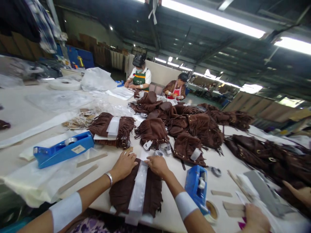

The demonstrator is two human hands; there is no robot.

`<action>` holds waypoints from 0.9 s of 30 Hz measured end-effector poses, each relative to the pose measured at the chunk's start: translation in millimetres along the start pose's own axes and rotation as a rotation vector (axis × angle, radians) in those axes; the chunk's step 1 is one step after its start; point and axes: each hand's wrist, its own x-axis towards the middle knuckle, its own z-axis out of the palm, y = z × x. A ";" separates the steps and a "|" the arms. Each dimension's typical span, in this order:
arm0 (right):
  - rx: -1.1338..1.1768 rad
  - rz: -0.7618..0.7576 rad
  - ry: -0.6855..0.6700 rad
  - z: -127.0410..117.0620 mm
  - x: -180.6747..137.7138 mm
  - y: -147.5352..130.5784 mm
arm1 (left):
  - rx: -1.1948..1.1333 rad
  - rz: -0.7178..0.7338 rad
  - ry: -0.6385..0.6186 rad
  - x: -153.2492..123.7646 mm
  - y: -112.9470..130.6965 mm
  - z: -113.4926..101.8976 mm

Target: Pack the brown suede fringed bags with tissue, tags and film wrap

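In front of me a brown fringed suede bag (122,192) lies flat on the table. A white translucent strip (138,191) runs lengthwise over its middle, and its near end hangs over the table edge. My left hand (124,165) rests on the far left part of the bag, fingers stretched out and holding nothing. Beside it, my right hand (157,166) has its fingers curled in, with the index finger and thumb at the far end of the strip. A blue tape dispenser (64,149) stands to the left, and another blue tape dispenser (196,186) is right of my right forearm.
Beyond my hands lies a wrapped fringed bundle (111,127) and a heap of brown bags (184,121). Grey-brown strips (79,178) lie on the left. At lower right another person's hand (257,218) reaches in near a tape roll (212,210). Two people work across the table.
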 end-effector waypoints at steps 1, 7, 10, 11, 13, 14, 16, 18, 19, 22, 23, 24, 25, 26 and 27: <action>0.013 -0.009 -0.012 1.3 5.4 -1.2 | 0.003 0.004 -0.005 4.4 -1.0 -0.3; 0.162 -0.098 -0.106 27.6 24.7 14.0 | 0.012 -0.019 -0.043 13.7 -6.7 12.2; 0.244 -0.105 -0.118 38.2 28.1 30.0 | -0.007 -0.042 -0.059 12.0 -9.6 16.6; 0.265 -0.107 -0.121 40.2 29.1 34.3 | -0.016 -0.048 -0.062 11.8 -10.4 17.2; 0.294 -0.115 -0.128 41.5 31.2 40.2 | -0.037 -0.056 -0.064 12.8 -11.7 17.8; 0.304 -0.122 -0.135 40.5 31.9 41.6 | -0.050 -0.058 -0.063 13.9 -12.4 18.0; 0.314 -0.135 -0.150 34.7 32.2 40.5 | -0.084 -0.059 -0.054 15.4 -14.0 17.6; 0.309 -0.134 -0.145 24.0 29.7 33.1 | -0.123 -0.066 -0.035 12.1 -15.2 15.3; 0.301 -0.130 -0.130 17.3 27.0 26.8 | -0.140 -0.076 -0.017 6.9 -15.1 13.0; 0.261 -0.242 -0.032 0.2 11.0 -1.0 | -0.149 -0.140 0.081 -28.2 -8.1 0.7; 0.247 -0.335 0.006 -1.2 3.3 -11.1 | -0.148 -0.180 0.132 -45.4 -3.7 -3.2; 0.242 -0.451 0.040 1.3 -4.5 -20.1 | -0.134 -0.218 0.183 -63.7 0.8 -5.1; 0.254 -0.542 0.062 8.1 -10.8 -27.0 | -0.136 -0.276 0.241 -81.0 4.2 -3.7; 0.251 -0.600 0.065 18.6 -14.3 -31.0 | -0.249 -0.400 0.315 -95.2 5.6 1.3; 0.227 -0.633 0.073 31.2 -14.0 -31.9 | -0.399 -0.550 0.342 -104.5 4.3 9.3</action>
